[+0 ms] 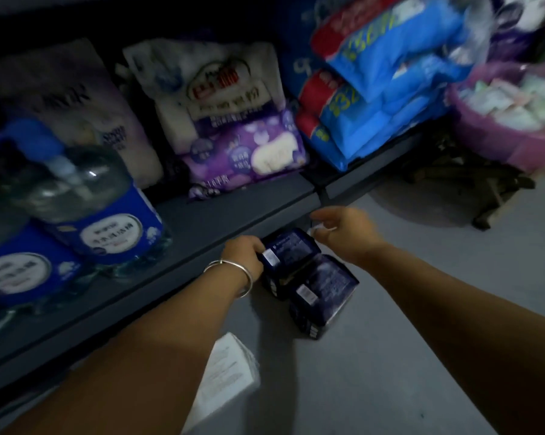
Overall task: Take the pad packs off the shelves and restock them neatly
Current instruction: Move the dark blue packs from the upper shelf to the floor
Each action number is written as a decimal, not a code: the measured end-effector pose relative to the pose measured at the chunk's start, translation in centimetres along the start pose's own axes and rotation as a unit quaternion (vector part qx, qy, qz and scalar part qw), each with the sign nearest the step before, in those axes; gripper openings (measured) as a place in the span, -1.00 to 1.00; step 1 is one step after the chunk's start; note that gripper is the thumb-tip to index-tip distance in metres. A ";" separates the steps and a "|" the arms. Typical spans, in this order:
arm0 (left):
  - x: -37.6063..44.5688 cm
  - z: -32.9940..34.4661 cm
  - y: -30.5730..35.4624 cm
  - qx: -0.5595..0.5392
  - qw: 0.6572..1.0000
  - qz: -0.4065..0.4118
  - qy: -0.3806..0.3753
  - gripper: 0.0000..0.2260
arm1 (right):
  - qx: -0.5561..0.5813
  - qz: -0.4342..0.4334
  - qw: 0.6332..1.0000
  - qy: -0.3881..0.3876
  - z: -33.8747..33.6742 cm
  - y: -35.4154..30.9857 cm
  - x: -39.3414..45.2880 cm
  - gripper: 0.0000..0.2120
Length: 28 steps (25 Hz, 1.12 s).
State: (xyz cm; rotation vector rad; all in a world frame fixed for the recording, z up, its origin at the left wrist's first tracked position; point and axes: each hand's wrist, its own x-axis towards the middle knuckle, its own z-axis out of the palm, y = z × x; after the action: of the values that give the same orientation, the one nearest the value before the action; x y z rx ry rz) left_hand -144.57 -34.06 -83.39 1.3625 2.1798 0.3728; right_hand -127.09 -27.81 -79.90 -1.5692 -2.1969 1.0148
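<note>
Two dark navy pad packs (299, 277) sit on the grey floor (406, 356) just in front of the lowest shelf (202, 221), and our left hand (242, 257) (a silver bangle (233, 274) on its wrist) grips the top one, fingers curled over its left edge. Our right hand (343, 233) hovers just beyond the same pack with fingers spread loosely, holding nothing that we can make out. On the shelf stand a purple pad pack (249, 155), blue-labelled bottles (107, 215) and stacked blue packs (374, 89), while a white pack (227, 372) lies on the floor near our left forearm.
</note>
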 end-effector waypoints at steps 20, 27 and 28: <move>-17.3 -34.4 7.1 0.144 0.915 0.215 0.310 -0.65 | -0.222 -0.202 0.933 0.196 -14.3 -30.7 -9.8 -0.54; -10.4 -36.3 9.4 0.145 0.917 0.186 0.322 -0.59 | -0.101 -0.120 0.968 0.194 -16.3 -32.7 -2.7 -0.04; -9.5 -36.8 9.2 0.148 0.917 0.182 0.322 -0.59 | -0.096 -0.117 0.969 0.193 -16.3 -33.2 -1.4 -0.02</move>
State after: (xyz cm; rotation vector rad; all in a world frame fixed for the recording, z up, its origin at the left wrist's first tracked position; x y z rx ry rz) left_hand -155.57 -36.62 -45.89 2.0553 2.5648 0.7439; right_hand -141.30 -28.48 -45.76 -1.3943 -2.1786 0.3976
